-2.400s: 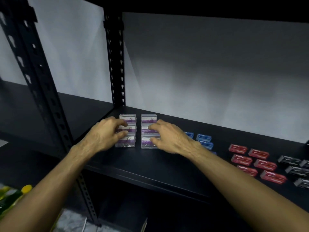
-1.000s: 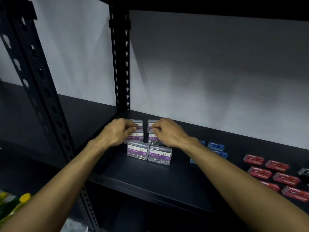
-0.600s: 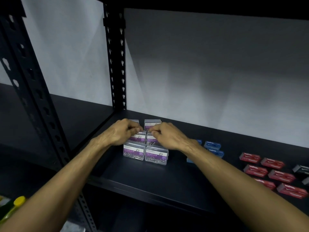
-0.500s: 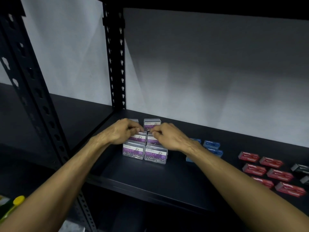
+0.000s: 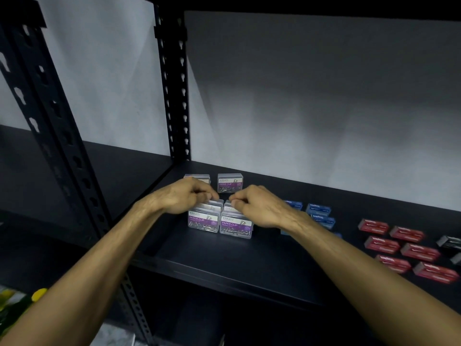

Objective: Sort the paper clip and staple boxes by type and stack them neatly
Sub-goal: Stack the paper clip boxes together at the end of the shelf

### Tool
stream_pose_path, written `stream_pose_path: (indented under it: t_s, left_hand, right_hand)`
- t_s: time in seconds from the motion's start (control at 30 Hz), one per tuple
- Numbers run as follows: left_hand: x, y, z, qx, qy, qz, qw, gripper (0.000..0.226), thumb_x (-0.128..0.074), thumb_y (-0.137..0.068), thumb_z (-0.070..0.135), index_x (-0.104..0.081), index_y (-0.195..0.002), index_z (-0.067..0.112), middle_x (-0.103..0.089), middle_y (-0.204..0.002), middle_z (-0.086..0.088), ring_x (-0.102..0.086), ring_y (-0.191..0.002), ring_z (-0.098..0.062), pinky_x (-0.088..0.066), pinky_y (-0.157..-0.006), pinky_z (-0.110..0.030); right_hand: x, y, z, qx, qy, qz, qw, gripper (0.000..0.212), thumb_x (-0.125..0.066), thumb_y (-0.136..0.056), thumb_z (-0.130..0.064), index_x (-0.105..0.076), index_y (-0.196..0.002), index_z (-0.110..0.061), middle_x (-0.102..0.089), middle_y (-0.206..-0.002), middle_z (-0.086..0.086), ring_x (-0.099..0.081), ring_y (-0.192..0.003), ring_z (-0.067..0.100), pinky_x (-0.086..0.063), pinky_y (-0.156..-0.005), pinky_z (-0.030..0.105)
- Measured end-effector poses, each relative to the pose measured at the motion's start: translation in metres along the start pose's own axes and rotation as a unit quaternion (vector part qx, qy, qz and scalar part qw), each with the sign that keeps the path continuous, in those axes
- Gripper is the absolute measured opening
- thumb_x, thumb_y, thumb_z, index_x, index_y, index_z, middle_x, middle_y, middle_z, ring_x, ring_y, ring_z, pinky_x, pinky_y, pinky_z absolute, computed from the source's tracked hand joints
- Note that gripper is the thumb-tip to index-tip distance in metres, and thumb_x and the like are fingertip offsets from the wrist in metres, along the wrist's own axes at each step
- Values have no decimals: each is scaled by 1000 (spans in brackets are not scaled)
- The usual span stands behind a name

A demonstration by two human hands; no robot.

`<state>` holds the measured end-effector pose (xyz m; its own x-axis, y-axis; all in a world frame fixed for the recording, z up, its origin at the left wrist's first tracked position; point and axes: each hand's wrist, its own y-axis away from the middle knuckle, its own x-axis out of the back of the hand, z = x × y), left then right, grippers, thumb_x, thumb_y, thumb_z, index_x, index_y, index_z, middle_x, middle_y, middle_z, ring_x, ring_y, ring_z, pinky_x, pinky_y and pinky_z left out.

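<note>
The left hand (image 5: 184, 196) pinches the top edge of a clear plastic paper clip box with a purple label (image 5: 212, 204); the right hand (image 5: 259, 206) pinches its twin (image 5: 228, 207) just beside it. At 6 o'clock of the fingertips, 2 matching front boxes (image 5: 219, 223) stand touching on the matte black metal shelf (image 5: 224, 258). At 12 o'clock stand 2 rear boxes (image 5: 229, 183). At 3 o'clock lie flat blue cardboard staple boxes (image 5: 318, 211), then red ones (image 5: 404, 248).

Both hands, left hand (image 5: 183, 196) and right hand (image 5: 257, 206), pinch the middle paper clip boxes (image 5: 219, 206) on the black shelf (image 5: 224, 255); blue (image 5: 318, 211) and red staple boxes (image 5: 399, 245) lie rightward.
</note>
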<state>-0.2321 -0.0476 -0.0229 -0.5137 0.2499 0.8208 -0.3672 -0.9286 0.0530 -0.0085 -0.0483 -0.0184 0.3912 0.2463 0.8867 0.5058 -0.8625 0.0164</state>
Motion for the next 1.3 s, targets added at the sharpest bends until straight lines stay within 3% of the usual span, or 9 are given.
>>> stream_pose_path:
  t_s: [0.07,0.17,0.27,0.33,0.5,0.8,1.03,1.17,1.3]
  left_hand:
    - [0,2,1,14,-8,5,1000,29,-50,-100,36,-63,-126,34,-62,-127,16,-56,-114,0,-46,-103,-32]
    - [3,10,3,49,-28,-12,998,61,-62,-87,57,-45,-143,37,-47,-145,15,-46,-127,-5,-37,-105,-27]
    - [3,15,5,53,-26,-66,996,90,-80,-76,44,-32,-150,30,-46,-145,14,-48,-126,-4,-36,-106,-22]
    - [0,14,6,58,-32,-86,994,91,-84,-74,33,-33,-149,29,-54,-137,13,-54,-117,-5,-41,-100,-20]
    - [-7,6,4,52,-39,-71,995,66,-82,-75,22,-49,-130,36,-63,-112,13,-61,-101,-7,-51,-88,-26]
    - [-6,-3,5,45,-40,-75,995,61,-82,-75,20,-52,-126,35,-64,-112,10,-62,-100,-8,-53,-90,-30]
    - [-5,-5,3,52,-57,-72,994,66,-84,-72,27,-50,-128,40,-62,-115,13,-61,-102,-8,-52,-95,-37]
    - [2,-2,9,42,-67,-67,995,85,-82,-72,46,-39,-145,35,-51,-135,18,-52,-118,-4,-43,-104,-30]
    - [20,1,17,31,-65,11,997,72,-65,-81,62,-43,-143,34,-53,-133,10,-53,-112,-9,-42,-92,-28]
  right_hand:
    - [0,1,-1,-10,7,-7,1000,46,-53,-97,-47,-58,-136,-22,-62,-134,-1,-62,-114,13,-49,-99,34]
    - [0,4,0,-17,48,-23,998,80,-63,-82,-65,-42,-147,-25,-49,-148,-2,-51,-130,17,-43,-106,39]
    - [-1,8,1,-3,96,-38,995,95,-74,-75,-61,-33,-152,-23,-41,-154,-2,-46,-135,19,-39,-110,41]
    - [-5,7,3,4,105,-32,994,91,-77,-77,-50,-34,-151,-20,-43,-152,0,-48,-133,19,-41,-109,41]
    - [-10,3,5,10,92,-20,996,79,-79,-79,-41,-43,-146,-19,-53,-143,0,-56,-123,18,-46,-103,39]
    - [-9,3,7,21,92,-18,995,64,-78,-79,-37,-54,-135,-19,-63,-123,-1,-62,-102,16,-53,-90,37]
    - [-9,1,9,20,98,-17,995,63,-78,-79,-39,-54,-134,-20,-63,-123,-1,-62,-101,15,-53,-89,37]
    - [-4,3,4,29,146,3,989,82,-70,-79,-59,-41,-146,-24,-50,-138,-1,-52,-120,19,-48,-96,41]
    - [2,-4,3,36,137,64,988,69,-56,-86,-66,-47,-140,-25,-51,-132,-1,-52,-118,18,-49,-89,42]
